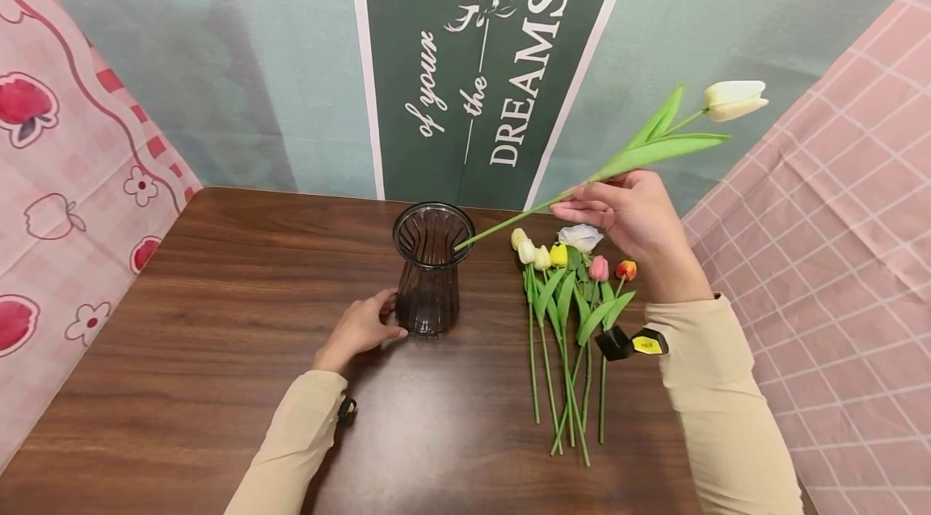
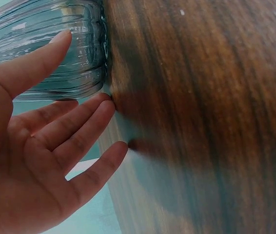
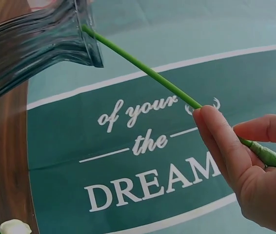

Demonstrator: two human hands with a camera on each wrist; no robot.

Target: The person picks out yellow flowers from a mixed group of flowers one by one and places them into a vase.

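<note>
Dark wood table [image 1: 218,353]: ribbed glass vase [image 1: 429,272] stood near back edge, centre; bunch of tulips [image 1: 567,313] lay right of it.

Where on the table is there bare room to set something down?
The table is bare left of the vase, out to the pink cloth, and along the near edge between the two sleeves. It is crowded right of the vase: the tulip bunch lies there under the right hand. The left hand rests by the vase's base.
</note>
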